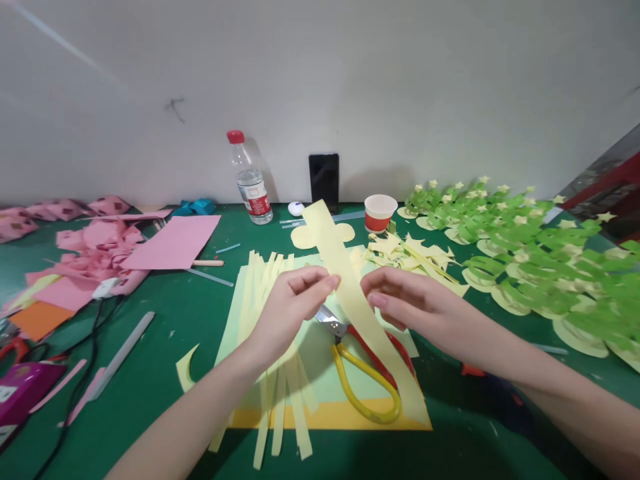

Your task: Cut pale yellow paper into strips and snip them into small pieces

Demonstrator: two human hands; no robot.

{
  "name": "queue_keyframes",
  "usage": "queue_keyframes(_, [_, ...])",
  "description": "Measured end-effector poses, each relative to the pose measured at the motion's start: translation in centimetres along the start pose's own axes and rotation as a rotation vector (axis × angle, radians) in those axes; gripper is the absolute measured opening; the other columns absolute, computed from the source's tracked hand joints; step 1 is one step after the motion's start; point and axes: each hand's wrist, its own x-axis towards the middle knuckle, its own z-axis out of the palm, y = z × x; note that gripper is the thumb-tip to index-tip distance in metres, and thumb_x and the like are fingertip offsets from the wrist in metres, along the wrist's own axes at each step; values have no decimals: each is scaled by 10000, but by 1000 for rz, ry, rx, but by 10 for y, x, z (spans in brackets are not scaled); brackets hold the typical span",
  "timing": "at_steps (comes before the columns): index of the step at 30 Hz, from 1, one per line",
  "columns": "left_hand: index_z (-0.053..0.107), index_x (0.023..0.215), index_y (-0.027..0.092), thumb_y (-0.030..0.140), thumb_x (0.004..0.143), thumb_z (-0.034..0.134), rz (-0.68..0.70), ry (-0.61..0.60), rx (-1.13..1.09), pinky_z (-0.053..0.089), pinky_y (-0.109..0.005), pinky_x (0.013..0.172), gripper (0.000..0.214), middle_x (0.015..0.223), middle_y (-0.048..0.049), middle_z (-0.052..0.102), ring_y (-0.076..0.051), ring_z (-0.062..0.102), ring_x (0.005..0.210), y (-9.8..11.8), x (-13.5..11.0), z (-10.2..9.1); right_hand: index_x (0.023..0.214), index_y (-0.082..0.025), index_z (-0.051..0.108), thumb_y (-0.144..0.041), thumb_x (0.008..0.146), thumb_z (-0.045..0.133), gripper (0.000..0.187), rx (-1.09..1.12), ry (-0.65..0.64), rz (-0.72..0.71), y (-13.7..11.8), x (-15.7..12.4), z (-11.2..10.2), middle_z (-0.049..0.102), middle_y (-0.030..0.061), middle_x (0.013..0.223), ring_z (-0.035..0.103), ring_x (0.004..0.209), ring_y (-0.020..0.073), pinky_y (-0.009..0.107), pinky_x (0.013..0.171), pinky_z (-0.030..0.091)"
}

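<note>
A wide pale yellow paper strip [345, 280] slants across the middle, its upper end raised. My left hand [300, 297] pinches its left edge between thumb and fingers. Just right of the strip is my right hand [405, 300], fingers loosely bent and thumb apart, with nothing seen in its grasp; whether its fingertips touch the paper, I cannot tell. Scissors [367, 393] with red and yellow handles lie beneath, partly covered by the strip. They rest on light green paper sheets [320, 380]. Several narrow yellow strips [280, 413] lie to the left.
At the back stand a water bottle [253, 190], a black phone [324, 180] and a paper cup [380, 212]. Green paper trees [505, 233] fill the right; yellow scraps [413, 253] lie nearer. Pink paper [173, 243], a glue stick [123, 353] and a black cable [93, 360] lie left.
</note>
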Motion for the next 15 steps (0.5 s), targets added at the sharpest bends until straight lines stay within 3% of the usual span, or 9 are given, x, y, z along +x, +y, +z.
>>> queue_keyframes(5, [572, 567, 159, 168, 727, 619, 43, -5, 80, 331, -170, 482, 167, 579, 43, 481, -69, 411, 537, 5, -8, 8, 726, -198, 461, -333, 830, 426, 174, 121, -13, -23, -3, 0, 2, 333, -86, 471, 324, 405, 69, 202, 414, 306])
queue_keyframes(10, [596, 584, 162, 217, 742, 644, -8, -46, 21, 404, -177, 551, 175, 614, 32, 526, -85, 475, 589, 5, -11, 8, 728, -193, 445, -350, 835, 427, 191, 262, -145, 73, 0, -4, 0, 392, -101, 380, 308, 329, 42, 174, 395, 294])
queue_keyframes(15, [668, 677, 167, 231, 719, 691, -78, -93, -110, 452, -197, 607, 80, 682, 4, 645, -99, 553, 614, 7, -16, 9, 743, -189, 465, -370, 818, 470, 196, 330, -167, 98, -2, -5, 1, 432, -90, 369, 330, 286, 35, 144, 330, 249])
